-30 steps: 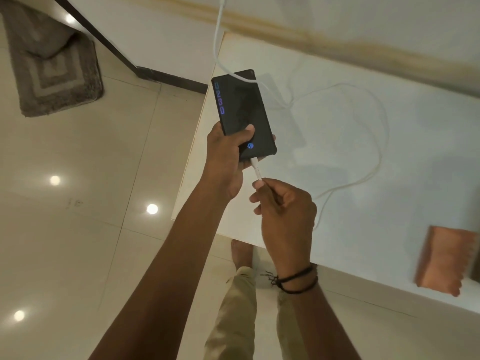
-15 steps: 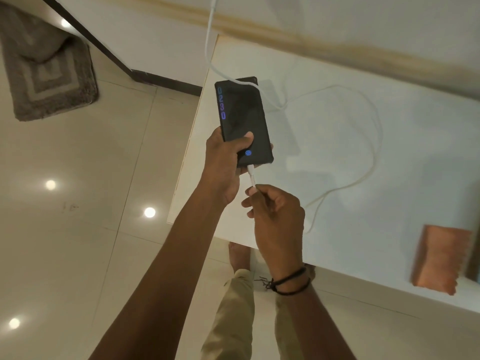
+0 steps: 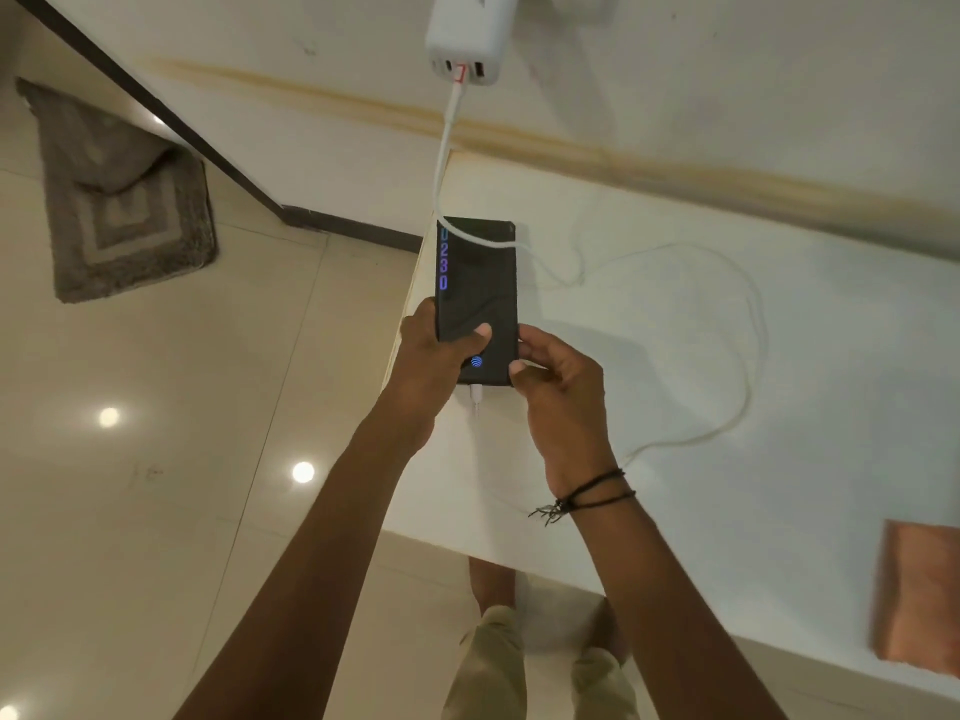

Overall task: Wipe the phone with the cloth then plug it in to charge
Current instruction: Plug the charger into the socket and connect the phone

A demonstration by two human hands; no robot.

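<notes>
Both hands hold the phone [image 3: 478, 298] over the left edge of the white table [image 3: 675, 356], screen up and lit, with blue digits along its left side and a fingerprint icon near the bottom. The left hand [image 3: 431, 356] grips the lower left edge, its thumb laid across the glass just above the icon and its other fingers hidden under the phone. The right hand [image 3: 561, 376] curls against the lower right corner, fingers bent and pressed to the edge. A white plug [image 3: 476, 394] sits in the phone's bottom port. The cable [image 3: 748, 356] loops across the table, crosses the top of the phone and rises to a white charger [image 3: 470, 33] on the wall. The orange cloth [image 3: 919, 595] lies on the table well to the right, near its front edge, apart from both hands.
</notes>
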